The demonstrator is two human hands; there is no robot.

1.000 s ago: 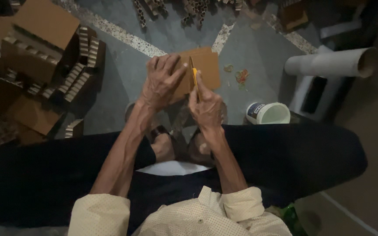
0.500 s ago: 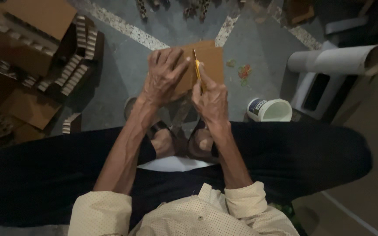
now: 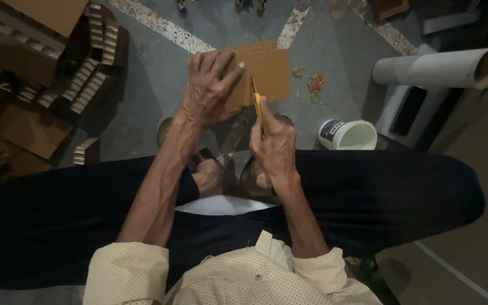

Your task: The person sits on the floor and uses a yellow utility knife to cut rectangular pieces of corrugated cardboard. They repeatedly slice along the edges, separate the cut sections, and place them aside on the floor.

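Both hands have shifted slightly — left hand [image 3: 210,87] is clamped over the cardboard sheet [image 3: 266,70], held above the floor [image 3: 142,101]; right hand [image 3: 275,149] is closed on a yellow cutter [image 3: 258,110] at its near edge. White tub [image 3: 347,135] stands near.

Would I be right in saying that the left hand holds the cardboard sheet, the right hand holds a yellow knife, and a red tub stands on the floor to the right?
Not quite: the tub is white, as the head view shows. The left hand does hold the cardboard sheet, and the right hand the yellow knife.
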